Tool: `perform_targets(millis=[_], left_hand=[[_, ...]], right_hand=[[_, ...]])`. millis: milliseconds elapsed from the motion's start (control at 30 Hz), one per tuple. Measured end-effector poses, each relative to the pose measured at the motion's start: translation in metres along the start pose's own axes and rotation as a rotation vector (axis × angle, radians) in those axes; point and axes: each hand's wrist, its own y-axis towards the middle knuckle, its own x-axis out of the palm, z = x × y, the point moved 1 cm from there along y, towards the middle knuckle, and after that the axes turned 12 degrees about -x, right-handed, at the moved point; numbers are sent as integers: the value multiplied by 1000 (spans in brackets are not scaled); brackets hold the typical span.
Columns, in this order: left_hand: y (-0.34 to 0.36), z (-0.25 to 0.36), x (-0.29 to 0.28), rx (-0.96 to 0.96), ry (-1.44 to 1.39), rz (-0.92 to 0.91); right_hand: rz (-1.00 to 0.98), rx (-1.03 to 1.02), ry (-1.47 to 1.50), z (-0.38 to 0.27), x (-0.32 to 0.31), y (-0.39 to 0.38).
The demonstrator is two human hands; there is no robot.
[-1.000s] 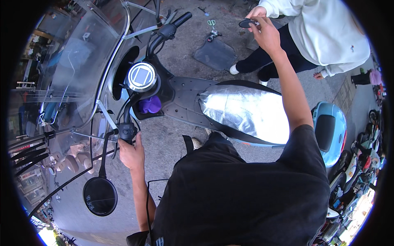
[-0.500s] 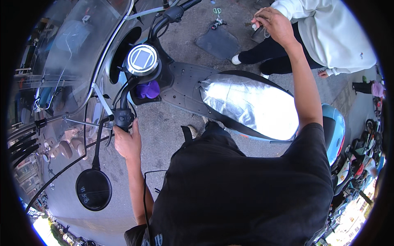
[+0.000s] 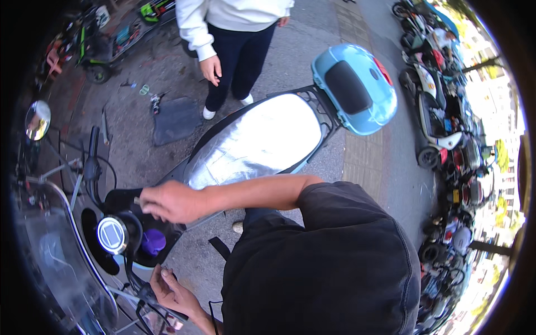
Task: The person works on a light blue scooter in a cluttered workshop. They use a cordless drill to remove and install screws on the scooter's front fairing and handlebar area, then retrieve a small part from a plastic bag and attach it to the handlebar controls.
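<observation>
My right hand [image 3: 173,202] reaches across the scooter's footboard area, just in front of the seat. It is blurred, with its fingers curled together; a small pale bit shows at the fingertips, too unclear to name. Lower down, my left hand [image 3: 172,290] is beside the left handlebar [image 3: 146,291], its thumb and fingers slightly apart and not wrapped round the grip. Between the hands, a purple object [image 3: 153,242] sits in the recess behind the round dashboard [image 3: 112,235]. A silver cover lies over the seat [image 3: 262,139].
A light-blue top box [image 3: 357,89] is mounted behind the seat. Across the scooter stands a person in a white top [image 3: 234,14]. A dark mat [image 3: 176,120] and green-handled scissors [image 3: 144,90] lie on the ground. The clear windshield [image 3: 50,251] is at left; parked scooters [image 3: 438,111] line the right.
My view has turned right. My right hand has come from beside the other person's hand to the scooter's front. My left hand has come off the grip. The person now stands with an arm lowered.
</observation>
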Motion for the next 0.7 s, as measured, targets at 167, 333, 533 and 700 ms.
perform_targets(millis=[167, 333, 533, 700], left_hand=[[37, -7, 35, -146, -325, -348], [45, -5, 59, -349, -445, -734], [48, 8, 68, -121, -359, -699], [43, 16, 57, -229, -365, -407]], right_hand=[[-109, -37, -69, -22, 38, -61], [-108, 70, -167, -23, 15, -95], [41, 119, 15, -30, 6, -116], [96, 160, -7, -23, 18, -117]])
